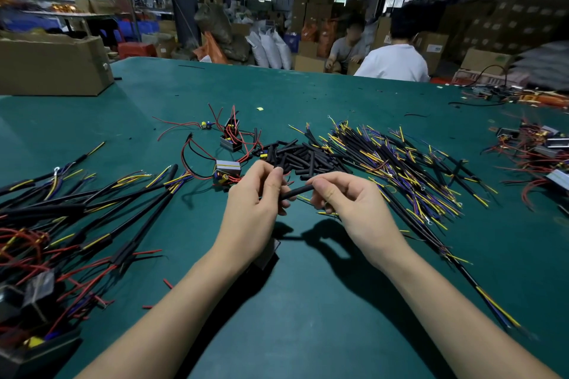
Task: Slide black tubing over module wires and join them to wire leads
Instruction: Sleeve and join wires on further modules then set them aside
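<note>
Both forearms reach in over the green table (308, 301). Left hand (255, 200) and right hand (345, 197) pinch opposite ends of one black tube (297, 191), raised above the table. Module (228, 170) wires are not seen entering it. Risk: loose strands splay at the mouth and the tube jams. Spare tubes (301, 157) lie just beyond.

Two hands, the left hand (255, 194) and the right hand (348, 197), share one piece of black tubing (297, 192). Three small modules (227, 168) lie in the middle of the worktop (308, 301). The tubing pile (303, 157) and the wire heap (409, 169) are too dense to count. Two people (395, 52) sit beyond the far edge. One cardboard box (52, 66) stands at far left.
</note>
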### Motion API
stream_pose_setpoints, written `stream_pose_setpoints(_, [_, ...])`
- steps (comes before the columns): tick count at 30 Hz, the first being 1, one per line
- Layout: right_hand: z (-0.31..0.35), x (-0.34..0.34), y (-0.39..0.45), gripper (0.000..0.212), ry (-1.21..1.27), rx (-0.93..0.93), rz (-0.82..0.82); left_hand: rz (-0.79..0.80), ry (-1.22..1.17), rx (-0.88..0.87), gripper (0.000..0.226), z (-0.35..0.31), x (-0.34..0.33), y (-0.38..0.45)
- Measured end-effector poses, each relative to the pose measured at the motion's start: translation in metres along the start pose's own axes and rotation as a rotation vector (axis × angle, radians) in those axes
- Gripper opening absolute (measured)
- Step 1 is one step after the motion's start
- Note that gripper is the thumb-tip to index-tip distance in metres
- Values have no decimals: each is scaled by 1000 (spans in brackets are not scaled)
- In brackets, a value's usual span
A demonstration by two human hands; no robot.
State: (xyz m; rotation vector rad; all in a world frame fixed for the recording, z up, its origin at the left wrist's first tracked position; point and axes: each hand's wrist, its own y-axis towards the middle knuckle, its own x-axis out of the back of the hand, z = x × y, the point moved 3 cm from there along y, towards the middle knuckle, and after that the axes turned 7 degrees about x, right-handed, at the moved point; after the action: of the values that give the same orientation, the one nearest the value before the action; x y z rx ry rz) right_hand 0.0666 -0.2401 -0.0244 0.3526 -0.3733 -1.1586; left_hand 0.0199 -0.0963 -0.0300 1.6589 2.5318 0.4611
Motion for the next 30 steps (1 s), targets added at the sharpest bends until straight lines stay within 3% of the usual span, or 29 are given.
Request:
stream_pose_setpoints(6, [0, -3, -2, 11, 28, -6, -26, 92, 80, -81, 4, -6, -3, -3])
stream_pose_setpoints(16, [-1, 0, -2, 6, 82, -51, -4, 119, 196, -79, 10, -6, 9, -2])
stream_pose_setpoints(25, [-4, 4, 1, 8, 138, -92, -101, 233, 358, -166, 14, -9, 19, 0])
stream_pose_setpoints(30, [-3, 5, 1, 9, 136, -90, -67, 245, 227, -50, 15, -3, 13, 0])
